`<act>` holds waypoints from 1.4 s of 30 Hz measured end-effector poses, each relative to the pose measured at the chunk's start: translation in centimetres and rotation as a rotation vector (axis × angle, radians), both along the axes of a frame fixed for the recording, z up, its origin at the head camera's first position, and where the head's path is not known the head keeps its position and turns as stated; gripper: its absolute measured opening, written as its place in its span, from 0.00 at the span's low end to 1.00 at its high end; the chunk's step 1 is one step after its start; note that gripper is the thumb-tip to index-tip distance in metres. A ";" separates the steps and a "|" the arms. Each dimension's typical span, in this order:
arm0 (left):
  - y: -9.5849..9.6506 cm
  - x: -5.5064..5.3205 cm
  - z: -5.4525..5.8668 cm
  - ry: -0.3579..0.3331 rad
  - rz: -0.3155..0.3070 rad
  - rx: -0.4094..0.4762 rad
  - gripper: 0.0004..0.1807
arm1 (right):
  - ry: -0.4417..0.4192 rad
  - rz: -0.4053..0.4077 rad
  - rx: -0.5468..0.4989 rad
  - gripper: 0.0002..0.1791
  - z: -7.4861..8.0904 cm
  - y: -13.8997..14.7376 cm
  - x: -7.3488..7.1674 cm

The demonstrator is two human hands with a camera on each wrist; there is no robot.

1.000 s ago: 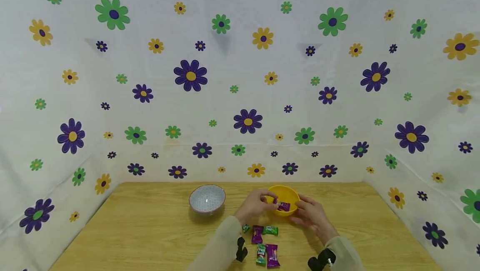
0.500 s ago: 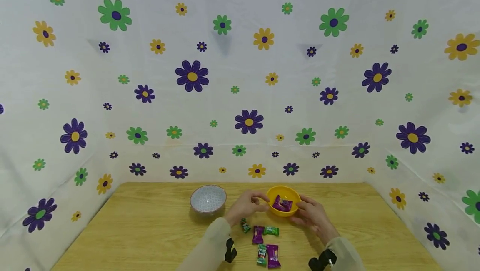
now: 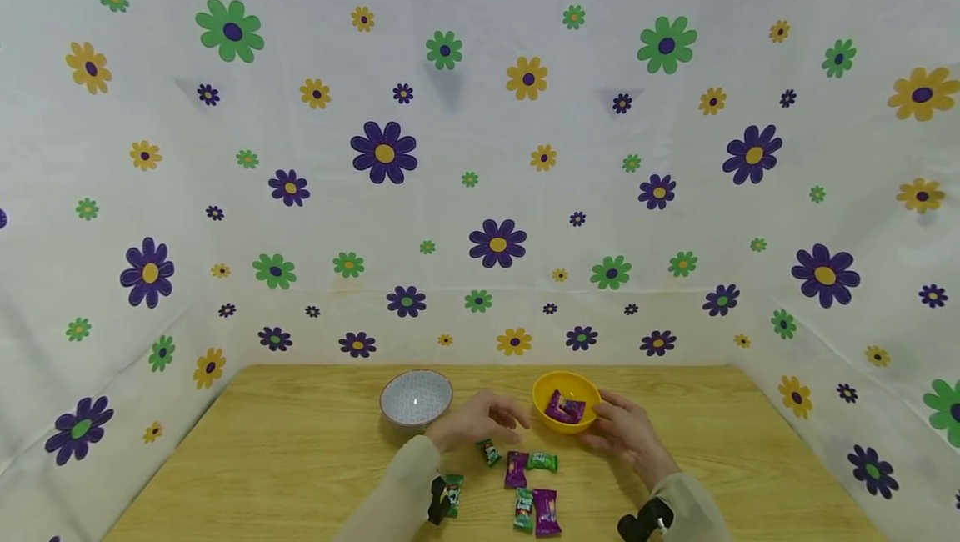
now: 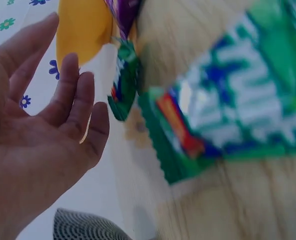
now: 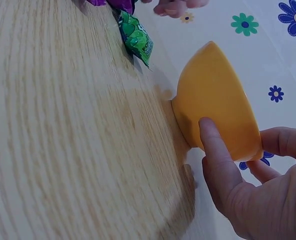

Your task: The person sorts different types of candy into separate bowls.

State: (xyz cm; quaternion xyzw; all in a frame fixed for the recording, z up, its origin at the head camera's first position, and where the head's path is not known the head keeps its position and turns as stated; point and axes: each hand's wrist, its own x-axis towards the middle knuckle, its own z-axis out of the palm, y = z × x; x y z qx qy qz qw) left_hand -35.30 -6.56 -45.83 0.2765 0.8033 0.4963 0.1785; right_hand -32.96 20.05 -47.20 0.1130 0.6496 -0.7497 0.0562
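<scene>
The left hand (image 3: 480,419) is held just below centre in the head frame, fingers loosely bent and apart, nothing grasped. The right hand (image 3: 624,428) is closed on the right side of the yellow bowl (image 3: 567,381); in the right wrist frame, one digit is pressed to its outer wall, others are placed at the rim. The bowl is seated upright, right of lower centre in the head frame; purple packets (image 3: 565,407) are contained in it, exact count uncertain.

Loose on the table (image 3: 300,459), at bottom centre, are two purple wrappers (image 3: 547,512) and four green packets (image 3: 523,509), one of them partly hidden by the left wrist. A grey bowl (image 3: 416,396) is placed left of the left hand; no contents are seen.

Step in hand, as judged: purple pieces being gathered into the steadied yellow bowl, part done. For the next move, a loose purple wrapper would need to be pinched cleanly, neighbouring green ones left undisturbed.
</scene>
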 end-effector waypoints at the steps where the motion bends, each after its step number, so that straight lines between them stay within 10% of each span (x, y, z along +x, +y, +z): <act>1: -0.2 0.0 0.0 -0.007 -0.012 -0.013 0.11 | -0.002 0.001 0.000 0.30 0.0 0.0 0.0; 19: -0.2 -0.9 -0.2 -0.110 -0.273 -0.219 0.18 | -0.012 0.001 0.005 0.30 -0.2 0.1 -0.2; 42: 0.0 -0.5 -1.0 -0.017 -0.185 -0.252 0.13 | -0.001 0.010 -0.033 0.30 -0.3 0.1 -0.3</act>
